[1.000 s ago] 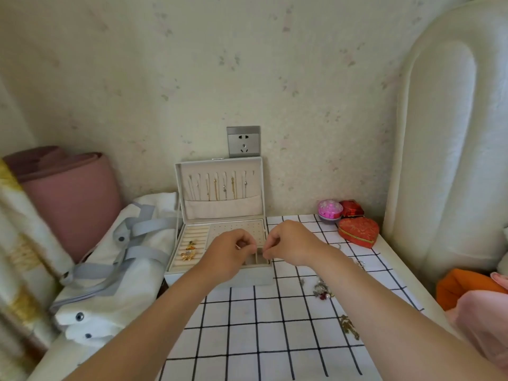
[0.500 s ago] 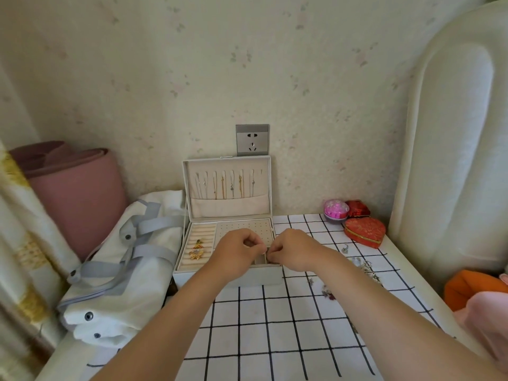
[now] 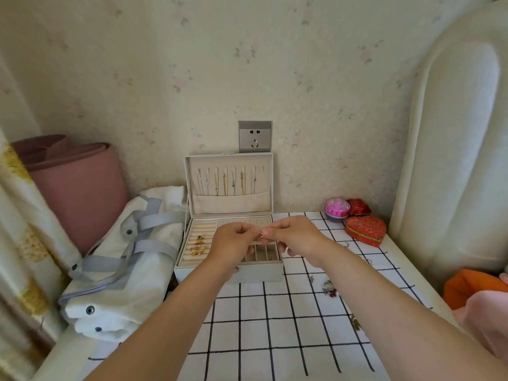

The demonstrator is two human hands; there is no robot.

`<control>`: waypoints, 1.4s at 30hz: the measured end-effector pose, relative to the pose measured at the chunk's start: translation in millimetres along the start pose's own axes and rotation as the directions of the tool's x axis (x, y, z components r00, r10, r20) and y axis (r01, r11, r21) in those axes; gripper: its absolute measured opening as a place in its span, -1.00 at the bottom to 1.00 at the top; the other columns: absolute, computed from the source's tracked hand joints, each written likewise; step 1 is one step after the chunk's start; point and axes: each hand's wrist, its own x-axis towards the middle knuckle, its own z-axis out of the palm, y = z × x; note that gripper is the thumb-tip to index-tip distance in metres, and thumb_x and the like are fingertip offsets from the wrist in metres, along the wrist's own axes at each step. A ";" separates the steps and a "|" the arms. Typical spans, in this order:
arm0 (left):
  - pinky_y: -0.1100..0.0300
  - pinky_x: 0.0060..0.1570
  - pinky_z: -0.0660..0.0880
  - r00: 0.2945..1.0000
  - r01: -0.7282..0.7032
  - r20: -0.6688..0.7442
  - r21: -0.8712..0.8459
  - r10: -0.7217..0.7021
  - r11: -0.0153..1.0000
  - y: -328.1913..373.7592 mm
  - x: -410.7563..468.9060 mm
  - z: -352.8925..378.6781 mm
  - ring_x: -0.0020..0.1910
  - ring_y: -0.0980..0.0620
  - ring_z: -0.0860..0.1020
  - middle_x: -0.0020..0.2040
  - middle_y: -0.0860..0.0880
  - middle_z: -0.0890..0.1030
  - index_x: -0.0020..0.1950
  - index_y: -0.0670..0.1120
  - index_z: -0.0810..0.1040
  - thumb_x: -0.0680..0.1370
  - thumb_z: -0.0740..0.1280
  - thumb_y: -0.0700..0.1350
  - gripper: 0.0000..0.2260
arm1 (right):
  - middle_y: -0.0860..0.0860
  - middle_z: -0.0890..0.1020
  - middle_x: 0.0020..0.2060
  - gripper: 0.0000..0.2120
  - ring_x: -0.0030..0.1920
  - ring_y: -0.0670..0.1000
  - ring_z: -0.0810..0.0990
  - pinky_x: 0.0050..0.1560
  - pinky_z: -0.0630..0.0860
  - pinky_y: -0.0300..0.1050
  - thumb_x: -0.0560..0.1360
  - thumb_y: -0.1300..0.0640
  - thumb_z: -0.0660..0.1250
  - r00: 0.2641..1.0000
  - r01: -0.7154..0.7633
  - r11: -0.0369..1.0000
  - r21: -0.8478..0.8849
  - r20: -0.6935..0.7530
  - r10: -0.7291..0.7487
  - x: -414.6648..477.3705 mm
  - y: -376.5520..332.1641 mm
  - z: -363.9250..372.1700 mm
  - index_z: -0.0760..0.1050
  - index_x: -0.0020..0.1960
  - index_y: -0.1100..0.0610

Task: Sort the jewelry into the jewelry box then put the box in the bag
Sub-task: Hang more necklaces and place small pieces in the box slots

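Observation:
The white jewelry box (image 3: 258, 273) stands open at the back of the checked table, its lid upright with several necklaces (image 3: 228, 181) hanging inside. Three gold brooches (image 3: 198, 246) lie in its left ring rolls. My left hand (image 3: 233, 243) and my right hand (image 3: 294, 237) meet above the box, fingertips pinched together on a small ring (image 3: 261, 236). Loose jewelry pieces (image 3: 330, 287) lie on the cloth to the right. The white bag (image 3: 115, 270) with grey straps lies left of the box.
A red heart-shaped box (image 3: 365, 229), a small red box (image 3: 358, 207) and a pink round case (image 3: 336, 209) sit at the back right. A pink rolled mat (image 3: 77, 188) leans at the left. A padded headboard (image 3: 450, 149) rises on the right; a wall socket (image 3: 255, 136) is behind the box.
Both hands have risen slightly from the box's front compartments and now hold the small ring between their fingertips. The view has shifted a little.

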 end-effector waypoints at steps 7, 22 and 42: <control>0.22 0.01 0.47 0.970 -0.234 0.169 0.495 0.172 0.836 -16.4 8.0 -5.0 -0.01 0.16 0.52 -0.04 0.17 0.57 0.14 0.05 0.63 0.58 0.35 -0.04 -0.84 | -0.17 0.64 -0.28 -0.92 -0.20 -0.15 0.60 -0.18 0.48 -0.18 0.47 0.01 0.43 0.993 0.065 0.806 -0.588 -0.041 -0.110 9.3 16.4 2.4 0.66 -0.20 -0.07; 0.06 0.19 0.42 0.862 -0.505 0.425 0.682 0.275 0.529 -30.1 4.7 -2.2 0.22 0.04 0.34 0.20 0.06 0.47 0.35 0.10 0.50 0.56 0.32 0.09 -0.64 | -0.21 0.55 -0.27 -0.93 -0.15 -0.11 0.56 -0.08 0.56 -0.12 0.42 0.00 0.46 0.991 0.123 0.644 -0.755 0.061 -0.118 11.5 9.7 -0.6 0.66 -0.09 -0.11; 0.12 0.16 0.42 0.790 -0.609 0.432 0.633 0.434 0.478 -17.2 -2.7 24.2 0.21 0.04 0.38 0.17 0.04 0.51 0.30 0.02 0.53 0.59 0.30 -0.03 -0.72 | -0.18 0.67 -0.18 -0.94 -0.08 -0.14 0.63 0.01 0.58 -0.15 0.48 0.08 0.44 0.992 0.078 0.743 -0.664 -0.021 -0.123 -1.4 30.4 -50.3 0.70 -0.09 -0.03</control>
